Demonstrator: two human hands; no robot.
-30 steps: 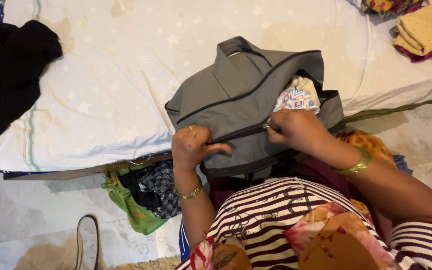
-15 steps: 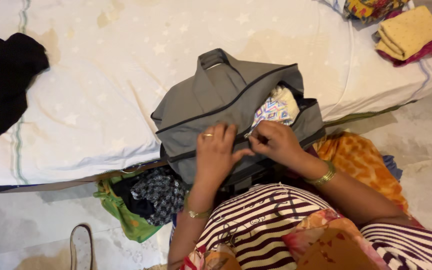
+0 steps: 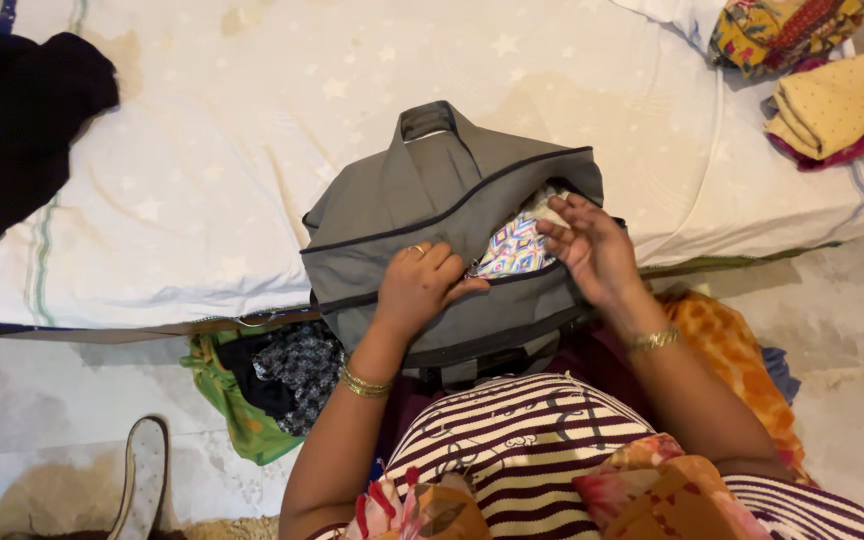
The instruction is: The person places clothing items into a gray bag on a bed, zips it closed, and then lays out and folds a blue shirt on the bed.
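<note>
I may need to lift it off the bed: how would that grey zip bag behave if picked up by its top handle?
The grey zip bag is soft fabric that creases under the left hand, so it would likely sag. Patterned cloth bulges from its open zip beside the right hand, so something could spill. It looks stuffed, so probably fairly heavy.

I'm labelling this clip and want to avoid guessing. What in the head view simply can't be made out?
- Inside of the grey bag: only a corner of patterned cloth shows; the flap hides the rest.
- Zip slider: hidden at the left hand.
- Right hand: its fingertips reach into the opening; any grip is unclear.
- Green bag: partly tucked under the mattress.
- Black garment: cut off by the left edge.
</note>
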